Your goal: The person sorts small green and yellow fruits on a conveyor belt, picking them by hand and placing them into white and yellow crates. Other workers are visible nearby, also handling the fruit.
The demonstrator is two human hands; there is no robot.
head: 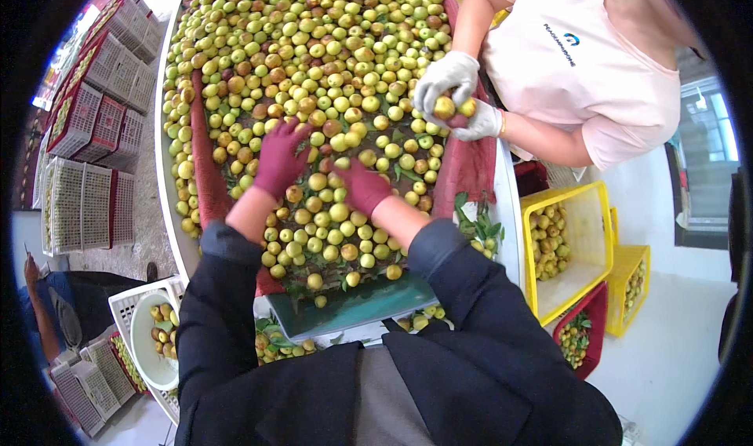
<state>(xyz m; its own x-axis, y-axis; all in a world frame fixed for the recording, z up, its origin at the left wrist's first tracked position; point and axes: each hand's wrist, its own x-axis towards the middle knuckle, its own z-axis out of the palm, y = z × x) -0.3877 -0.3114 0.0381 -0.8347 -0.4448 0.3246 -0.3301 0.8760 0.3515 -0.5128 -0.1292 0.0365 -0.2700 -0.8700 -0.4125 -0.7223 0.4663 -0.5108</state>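
Observation:
Round green and brown fruits, which look like jujubes, cover a long sorting table before me. My left hand, in a dark red glove, rests among them with its fingers spread and no fruit seen in its grip. Close by on the right, my right hand wears a matching glove and is blurred by motion. Its fingertips are at a few fruits in the middle, and whether it grips one is not clear. A green board slopes at the table's near end, below both forearms.
Across on the right, a co-worker's white-gloved hands hold several fruits. A yellow crate and a red basket stand beside the table. At left are a white bucket and stacked white crates. Red netting lines the table sides.

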